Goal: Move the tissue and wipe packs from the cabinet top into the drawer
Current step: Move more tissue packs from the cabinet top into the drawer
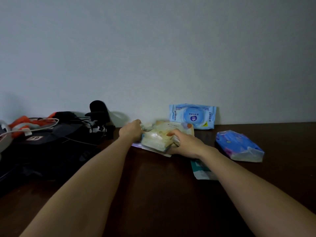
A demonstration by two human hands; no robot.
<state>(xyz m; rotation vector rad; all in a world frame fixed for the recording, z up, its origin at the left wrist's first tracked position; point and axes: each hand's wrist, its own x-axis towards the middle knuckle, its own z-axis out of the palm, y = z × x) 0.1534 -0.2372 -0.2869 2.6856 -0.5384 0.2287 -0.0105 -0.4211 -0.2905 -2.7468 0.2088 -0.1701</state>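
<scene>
**Both hands on the cream tissue pack at the back of the cabinet top**

Nearest the camera I see my two bare forearms, reaching forward over the dark wooden cabinet top (153, 194). My left hand (130, 131) is closed on the left end of the cream tissue pack (162, 136); my right hand (183, 144) is closed on its near right edge. The hands are apart, one at each end of the pack.

The cream tissue pack runs with its long axis left to right, tilted slightly so the right end sits farther back. Its wrapper is pale yellow-white, soft and creased, with a printed panel on top. It lies over flat papers (150, 149), near the wall.

The light-blue wipe pack (192, 116) stands on edge, leaning against the wall (153, 48), round lid facing me, its long axis left to right. The dark-blue tissue pack (239, 146) lies flat to the right, long axis running from back-left to front-right. A teal-and-white packet (202, 170) lies partly under my right forearm.

On the left, a black bag (42, 147) carries cables and an orange item.
</scene>
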